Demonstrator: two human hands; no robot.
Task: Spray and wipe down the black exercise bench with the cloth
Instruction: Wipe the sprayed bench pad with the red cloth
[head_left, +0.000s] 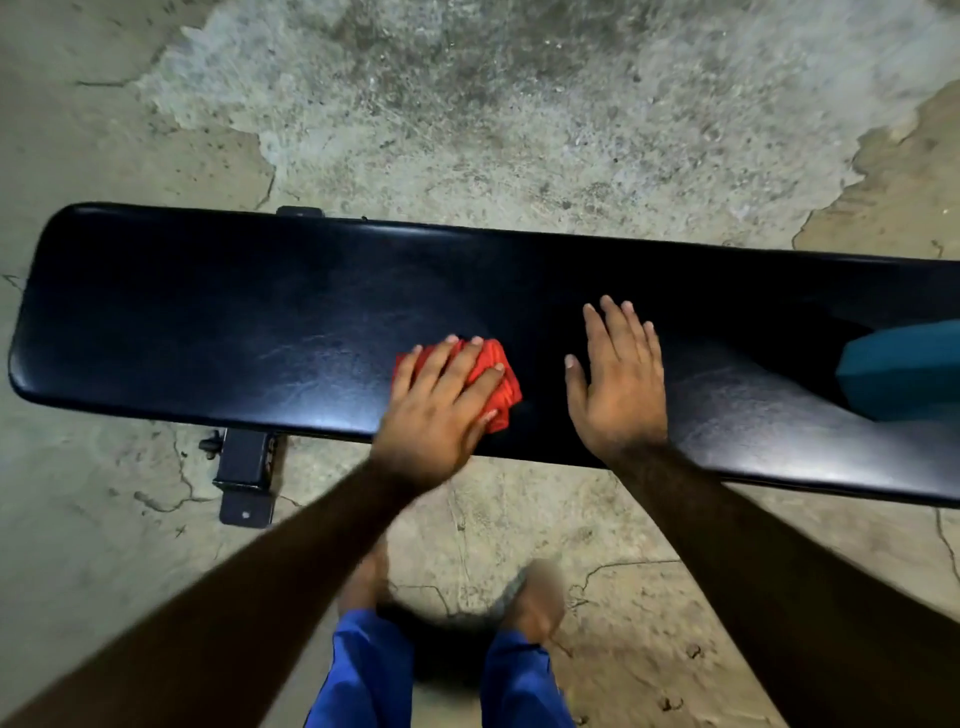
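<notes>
With the left hand (441, 400) pressing the red cloth (498, 384) flat-fingered and the right hand (618, 384) flat (holding nothing) on the black bench (208, 322), the crumpled cloth could slip out.

A black padded bench (234, 322) and a red cloth (501, 384), as I see them from my head camera.

The bench is long, glossy and dark, lying flat across my view beneath both of my hands, its rounded end well out past my left hand (441, 410). The cloth is bunched into a crumpled wad on the bench top, near its closer edge. It sits under the straight fingers of my left hand, poking out on the side toward my right hand (618, 384), which lies flat just beside it.
</notes>
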